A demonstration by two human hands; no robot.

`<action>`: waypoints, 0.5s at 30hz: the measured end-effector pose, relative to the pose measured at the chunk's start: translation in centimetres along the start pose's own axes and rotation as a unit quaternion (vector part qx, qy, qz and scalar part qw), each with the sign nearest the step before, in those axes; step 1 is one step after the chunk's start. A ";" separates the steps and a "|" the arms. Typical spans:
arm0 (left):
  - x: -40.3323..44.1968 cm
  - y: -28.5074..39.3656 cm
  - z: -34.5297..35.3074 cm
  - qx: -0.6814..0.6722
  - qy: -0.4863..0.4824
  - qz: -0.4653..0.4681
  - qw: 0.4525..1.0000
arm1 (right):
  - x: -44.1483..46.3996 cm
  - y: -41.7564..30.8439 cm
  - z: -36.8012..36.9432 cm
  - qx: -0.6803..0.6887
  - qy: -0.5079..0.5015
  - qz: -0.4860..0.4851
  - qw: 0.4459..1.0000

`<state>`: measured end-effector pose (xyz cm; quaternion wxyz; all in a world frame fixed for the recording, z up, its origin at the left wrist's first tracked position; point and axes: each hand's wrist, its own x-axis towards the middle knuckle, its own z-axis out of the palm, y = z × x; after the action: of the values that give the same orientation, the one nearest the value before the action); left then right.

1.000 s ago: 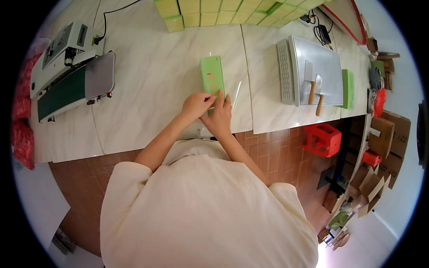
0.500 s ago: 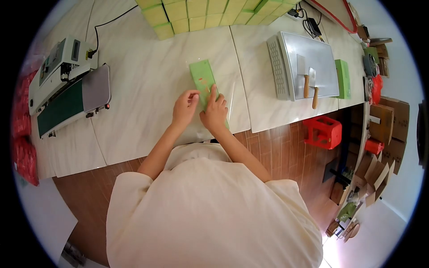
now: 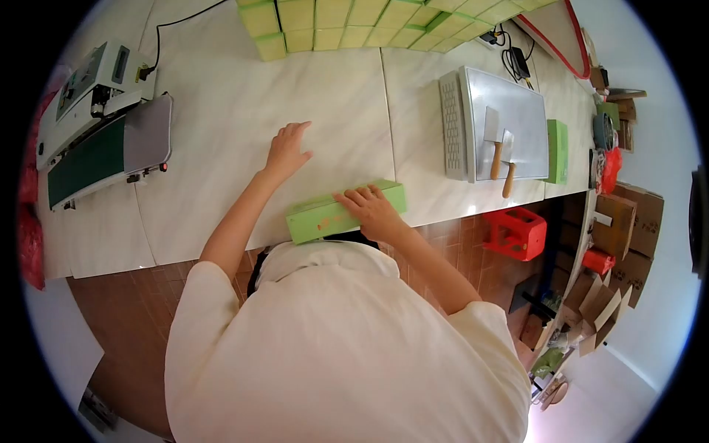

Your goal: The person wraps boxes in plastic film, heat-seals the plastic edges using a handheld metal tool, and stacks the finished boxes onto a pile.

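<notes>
A long light-green box point(image 3: 323, 210) with small orange-red marks lies near the table's front edge, close to my body and crosswise. My right hand point(image 3: 374, 214) is over its right part, fingers bent across the top and the near side. Above and left of the box, my left hand point(image 3: 286, 153) is over the marbled table point(image 3: 214, 133), its fingers and thumb apart and nothing in it.
Several stacked green-edged boxes point(image 3: 332, 38) line the back. A machine with a green belt point(image 3: 92, 166) stands left. Right are a metal-topped unit point(image 3: 509, 96) bearing two wooden-handled scrapers point(image 3: 496, 151), another green box point(image 3: 557, 151), and a red stool point(image 3: 528, 232) below.
The green box has turned from lengthwise to crosswise and come closer to my body, under my right hand. My left hand has moved up and left, away from it, and opened.
</notes>
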<state>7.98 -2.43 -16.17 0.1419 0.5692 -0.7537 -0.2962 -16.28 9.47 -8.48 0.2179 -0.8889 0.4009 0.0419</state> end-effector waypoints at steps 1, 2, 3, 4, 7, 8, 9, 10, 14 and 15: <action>0.9 0.1 1.0 -0.003 0.000 -0.001 1.000 | 0.1 0.1 0.1 0.011 0.001 0.008 1.000; 1.8 0.2 2.0 0.017 -0.017 -0.001 1.000 | 0.1 0.1 0.0 0.011 -0.001 0.009 1.000; 2.6 0.3 2.8 0.038 -0.035 0.000 0.999 | 0.1 0.1 0.0 0.014 0.000 0.010 1.000; 3.4 0.3 3.5 0.038 -0.038 0.001 0.999 | 0.1 0.1 0.0 0.019 0.001 0.011 1.000; 5.3 0.8 4.3 0.106 -0.022 -0.043 0.993 | 0.1 0.3 -0.1 0.029 -0.013 0.016 0.999; 5.9 0.9 4.1 0.103 -0.051 -0.060 0.992 | 0.1 0.3 -0.1 0.031 -0.013 0.018 0.999; 6.3 0.9 3.9 0.100 -0.079 -0.079 0.989 | 0.2 0.3 0.0 0.048 -0.005 0.023 0.999; 6.5 0.5 4.1 0.101 -0.081 -0.083 0.988 | 0.2 0.3 0.0 0.066 0.003 0.024 0.998; 6.0 -0.9 4.6 0.096 -0.104 -0.035 0.989 | 0.8 1.1 -0.4 0.097 -0.004 0.003 0.995; 5.8 -0.8 4.6 0.091 -0.084 -0.019 0.992 | 1.0 1.4 -0.6 0.104 0.007 0.000 0.995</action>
<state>4.24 -6.73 -21.01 0.0197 0.5671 -0.7757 -0.2761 -16.67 7.72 -8.66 0.3068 -0.8617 0.4041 -0.0063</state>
